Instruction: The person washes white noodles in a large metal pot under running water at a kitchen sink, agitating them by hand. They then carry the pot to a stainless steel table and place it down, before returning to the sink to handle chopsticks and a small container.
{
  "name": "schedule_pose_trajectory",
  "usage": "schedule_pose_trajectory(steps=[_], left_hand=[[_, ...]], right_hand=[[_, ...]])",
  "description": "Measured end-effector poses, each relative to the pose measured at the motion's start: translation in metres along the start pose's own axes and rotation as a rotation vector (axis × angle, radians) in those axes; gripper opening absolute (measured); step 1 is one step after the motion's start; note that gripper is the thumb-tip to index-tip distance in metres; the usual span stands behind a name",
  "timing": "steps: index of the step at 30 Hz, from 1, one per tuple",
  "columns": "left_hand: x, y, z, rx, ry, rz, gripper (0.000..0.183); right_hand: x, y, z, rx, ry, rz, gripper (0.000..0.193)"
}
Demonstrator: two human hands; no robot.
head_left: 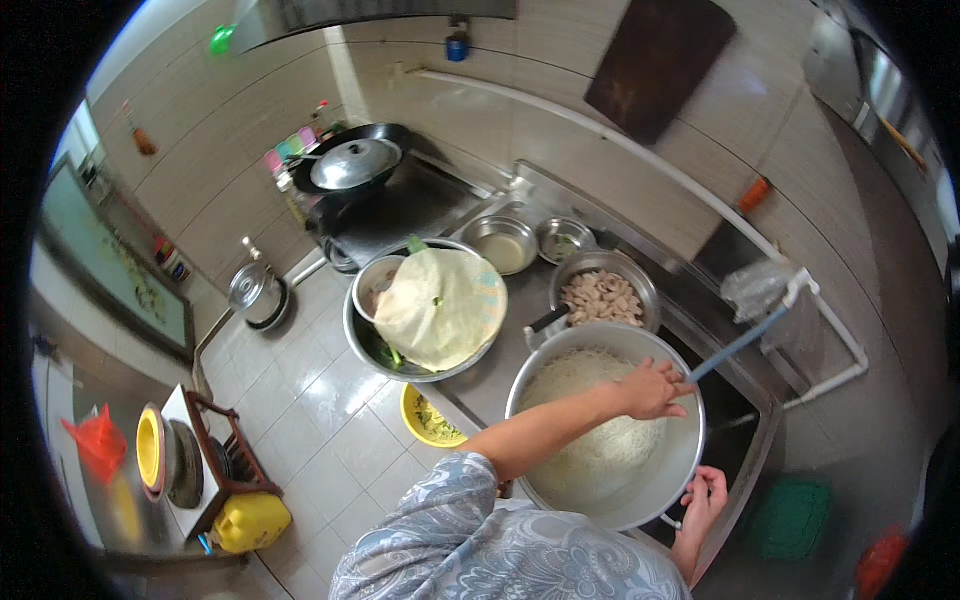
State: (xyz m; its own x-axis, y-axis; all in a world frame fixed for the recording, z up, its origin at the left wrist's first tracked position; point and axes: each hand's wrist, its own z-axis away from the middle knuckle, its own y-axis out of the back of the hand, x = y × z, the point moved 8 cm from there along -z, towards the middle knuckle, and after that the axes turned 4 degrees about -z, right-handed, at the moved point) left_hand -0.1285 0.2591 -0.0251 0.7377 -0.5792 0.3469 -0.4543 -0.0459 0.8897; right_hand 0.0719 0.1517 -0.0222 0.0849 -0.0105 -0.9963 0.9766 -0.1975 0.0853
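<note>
A large metal pot (518, 400) stands at the sink's edge, with a pale, grainy mass like rice in cloudy liquid (590, 455) inside. My left hand (655, 390) reaches across the pot above its far right side. Its fingers are spread, and their tips come close to the end of a blue-grey tube (735, 345) by the rim. My right hand (706, 497) is at the pot's near right side, fingers curled at the rim by a loop handle (671, 521). Behind the pot, a steel bowl (652, 290) holds pale chopped pieces (602, 298), with a black handle (548, 319) beside it.
Left of the pot, a wide basin (430, 376) holds greens under a pale round cover (440, 310). Two small steel bowls stand behind. A lidded wok (355, 165) sits on the stove. White pipe (850, 365) runs right of the sink. A yellow bowl (408, 405) is lower left.
</note>
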Motion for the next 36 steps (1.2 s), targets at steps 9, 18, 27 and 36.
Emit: schedule_pose_trajectory(steps=[9, 18, 27, 36], left_hand=[[-0.004, -0.008, -0.001, -0.058, 0.044, 0.146, 0.057], [-0.003, -0.009, 0.0, -0.071, 0.029, 0.201, 0.058], [-0.005, -0.014, -0.005, -0.104, 0.017, 0.207, 0.06], [-0.011, -0.018, -0.008, -0.059, 0.007, 0.229, 0.057]], right_hand=[[-0.006, -0.005, 0.002, -0.099, 0.023, 0.193, 0.009], [-0.019, -0.01, 0.012, -0.145, -0.023, 0.247, 0.023], [-0.024, -0.012, 0.014, -0.144, 0.022, 0.271, 0.022], [-0.037, -0.018, 0.021, -0.093, 0.008, 0.304, 0.021]])
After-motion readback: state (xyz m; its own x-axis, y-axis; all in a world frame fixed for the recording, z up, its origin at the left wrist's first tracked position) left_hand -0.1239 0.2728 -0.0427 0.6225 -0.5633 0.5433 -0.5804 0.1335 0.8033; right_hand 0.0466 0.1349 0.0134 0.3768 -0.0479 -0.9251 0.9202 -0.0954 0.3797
